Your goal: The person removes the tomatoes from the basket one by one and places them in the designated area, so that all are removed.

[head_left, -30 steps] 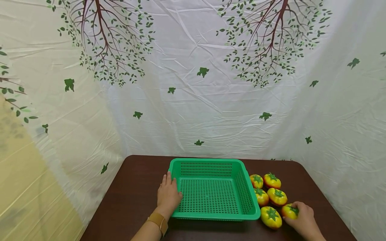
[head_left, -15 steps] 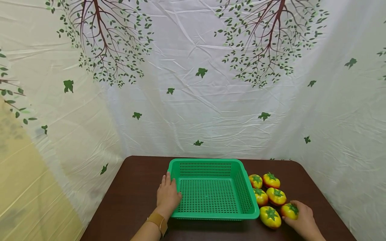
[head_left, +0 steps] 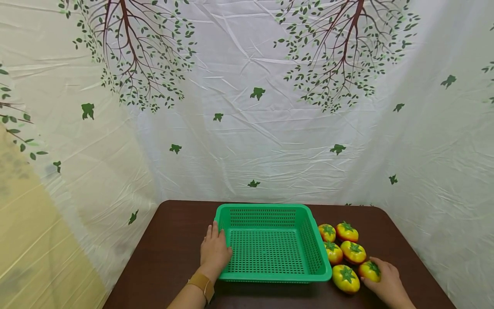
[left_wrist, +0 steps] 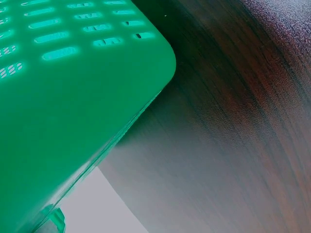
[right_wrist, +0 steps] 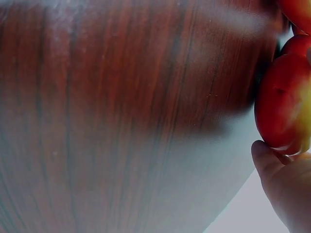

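A green plastic basket [head_left: 266, 277] with slotted walls stands on the dark table. My left hand [head_left: 214, 253] rests on its left rim, fingers extended; in the left wrist view the basket [left_wrist: 87, 107] fills the upper left and that hand is hidden. At the right, my right hand [head_left: 387, 279] holds a yellow-red tomato [head_left: 368, 270] with a green star-shaped top, thumb on the near side and fingers on the far side. Low in the right wrist view, the thumb [right_wrist: 272, 170] touches a glossy tomato [right_wrist: 279, 102].
Several similar tomatoes, among them a front one [head_left: 346, 279] and a back one [head_left: 347, 231], sit close together along the basket's right side. The brown table [head_left: 170, 244] ends at a white leaf-printed cloth [head_left: 247, 141], which rises behind and at both sides.
The view has shifted very slightly. Both hands, the basket and the tomatoes stay almost where they were, with the right hand on the same tomato throughout.
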Demonstrator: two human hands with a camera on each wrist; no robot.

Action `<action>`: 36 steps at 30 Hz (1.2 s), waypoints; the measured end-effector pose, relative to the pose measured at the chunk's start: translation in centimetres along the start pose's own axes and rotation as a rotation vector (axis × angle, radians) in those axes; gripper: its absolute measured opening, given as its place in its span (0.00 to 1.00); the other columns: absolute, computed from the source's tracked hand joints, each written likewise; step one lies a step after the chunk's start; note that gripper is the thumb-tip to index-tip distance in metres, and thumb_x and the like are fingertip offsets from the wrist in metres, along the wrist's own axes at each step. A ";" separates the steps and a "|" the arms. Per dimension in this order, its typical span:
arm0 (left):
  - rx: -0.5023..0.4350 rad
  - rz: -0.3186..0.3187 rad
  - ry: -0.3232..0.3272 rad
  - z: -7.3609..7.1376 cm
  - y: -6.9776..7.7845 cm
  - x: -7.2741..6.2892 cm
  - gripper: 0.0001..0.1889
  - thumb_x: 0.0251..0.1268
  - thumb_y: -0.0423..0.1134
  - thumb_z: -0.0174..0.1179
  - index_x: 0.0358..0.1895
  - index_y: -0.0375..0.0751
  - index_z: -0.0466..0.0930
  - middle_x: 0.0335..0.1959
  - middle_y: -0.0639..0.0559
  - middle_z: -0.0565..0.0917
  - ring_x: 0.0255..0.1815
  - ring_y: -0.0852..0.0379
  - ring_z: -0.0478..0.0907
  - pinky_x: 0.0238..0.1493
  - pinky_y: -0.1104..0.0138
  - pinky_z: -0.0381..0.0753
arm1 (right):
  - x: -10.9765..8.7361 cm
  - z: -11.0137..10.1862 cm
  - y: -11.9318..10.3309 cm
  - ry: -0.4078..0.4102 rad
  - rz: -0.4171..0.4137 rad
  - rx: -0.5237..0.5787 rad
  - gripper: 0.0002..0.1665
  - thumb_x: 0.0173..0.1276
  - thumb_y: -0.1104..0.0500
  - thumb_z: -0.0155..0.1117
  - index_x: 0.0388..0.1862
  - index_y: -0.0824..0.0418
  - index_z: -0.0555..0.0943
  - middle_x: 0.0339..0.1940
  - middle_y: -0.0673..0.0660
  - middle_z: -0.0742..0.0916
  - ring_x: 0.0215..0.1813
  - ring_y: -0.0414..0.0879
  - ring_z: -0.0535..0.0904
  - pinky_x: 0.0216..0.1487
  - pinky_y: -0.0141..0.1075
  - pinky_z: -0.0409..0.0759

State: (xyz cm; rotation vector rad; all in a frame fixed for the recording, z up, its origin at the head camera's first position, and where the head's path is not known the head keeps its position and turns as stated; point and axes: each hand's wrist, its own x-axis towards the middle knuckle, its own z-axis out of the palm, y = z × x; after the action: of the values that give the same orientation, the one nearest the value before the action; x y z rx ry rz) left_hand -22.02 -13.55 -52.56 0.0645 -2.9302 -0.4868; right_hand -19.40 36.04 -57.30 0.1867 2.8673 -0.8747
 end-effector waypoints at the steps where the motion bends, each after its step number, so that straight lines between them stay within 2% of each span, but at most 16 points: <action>1: -0.003 0.000 -0.002 0.0 0.0 0.0 0.32 0.61 0.44 0.69 0.67 0.36 0.75 0.80 0.40 0.60 0.81 0.40 0.57 0.73 0.45 0.69 | -0.1 0.0 0.0 0.003 -0.001 -0.005 0.54 0.61 0.45 0.72 0.70 0.80 0.59 0.64 0.86 0.64 0.65 0.79 0.54 0.60 0.71 0.67; 9: -0.017 -0.001 -0.019 -0.1 0.1 -0.1 0.31 0.62 0.44 0.68 0.67 0.36 0.74 0.80 0.40 0.59 0.81 0.40 0.55 0.73 0.45 0.67 | -0.8 -0.1 -0.4 0.020 0.002 -0.021 0.54 0.62 0.45 0.72 0.70 0.80 0.59 0.64 0.86 0.65 0.65 0.79 0.56 0.62 0.71 0.66; 19: -0.015 0.001 -0.025 -0.2 -0.3 -0.3 0.32 0.61 0.44 0.69 0.68 0.36 0.74 0.80 0.40 0.59 0.81 0.40 0.56 0.73 0.44 0.67 | -1.3 0.3 -0.2 0.013 -0.033 -0.041 0.53 0.64 0.46 0.69 0.71 0.81 0.58 0.65 0.86 0.65 0.64 0.79 0.59 0.62 0.72 0.66; 26: -0.013 0.011 -0.014 -0.1 -0.5 -0.5 0.32 0.61 0.44 0.69 0.67 0.36 0.74 0.80 0.40 0.60 0.81 0.40 0.56 0.73 0.45 0.68 | -1.9 1.1 0.2 -0.033 -0.007 -0.112 0.59 0.67 0.34 0.63 0.76 0.74 0.53 0.68 0.88 0.57 0.65 0.86 0.58 0.57 0.74 0.70; 32: -0.027 0.010 -0.025 -0.3 -0.6 -0.7 0.32 0.61 0.44 0.69 0.68 0.36 0.74 0.80 0.40 0.59 0.81 0.40 0.55 0.73 0.44 0.67 | -2.5 1.4 0.0 -0.035 0.008 -0.113 0.59 0.67 0.33 0.61 0.78 0.72 0.50 0.69 0.87 0.54 0.66 0.88 0.56 0.56 0.75 0.70; 36: -0.030 0.011 -0.030 -0.3 -0.9 -0.6 0.33 0.62 0.45 0.68 0.69 0.37 0.73 0.80 0.40 0.58 0.81 0.40 0.55 0.73 0.42 0.67 | -2.8 1.4 -0.2 -0.041 0.011 -0.110 0.60 0.69 0.29 0.55 0.78 0.72 0.49 0.69 0.88 0.53 0.66 0.88 0.55 0.57 0.76 0.68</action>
State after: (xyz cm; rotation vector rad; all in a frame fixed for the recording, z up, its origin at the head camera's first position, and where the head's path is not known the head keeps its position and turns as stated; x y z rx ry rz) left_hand -21.34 -14.40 -52.69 0.0368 -2.9502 -0.5352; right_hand -16.56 34.84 -57.84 0.1707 2.8638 -0.7080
